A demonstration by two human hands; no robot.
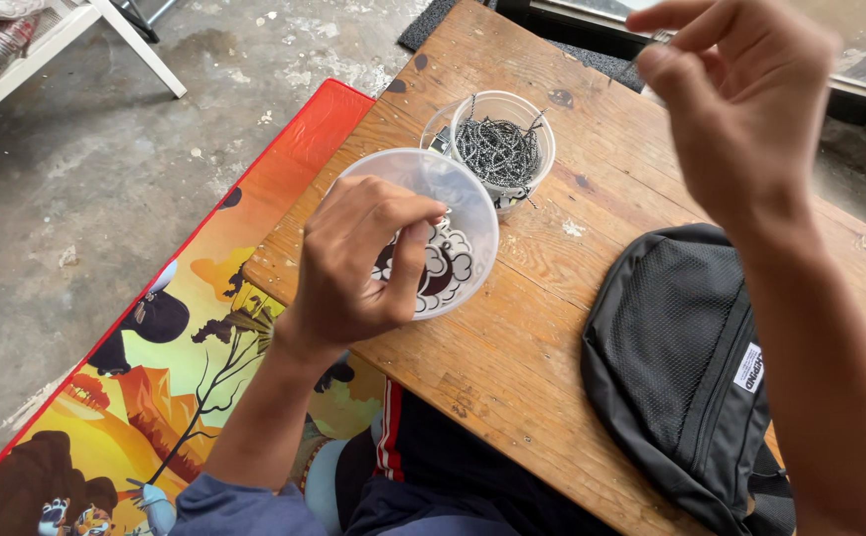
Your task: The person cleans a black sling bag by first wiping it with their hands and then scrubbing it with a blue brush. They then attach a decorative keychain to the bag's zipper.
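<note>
My left hand (361, 260) reaches into a clear plastic tub (472, 203) on the wooden table (552, 328), its fingers pinched over black-and-white pieces (445, 266) inside; what it grips is hidden. Just behind stands a second clear tub (542, 124) full of thin metal chains (497, 149). My right hand (740, 109) is raised high above the table, thumb and fingers pinched together on something thin that I cannot make out.
A black mesh-fronted bag (681, 367) lies on the table's right side. A colourful cartoon mat (204, 337) covers the concrete floor (85, 169) to the left. A white frame (125, 40) stands at the far left.
</note>
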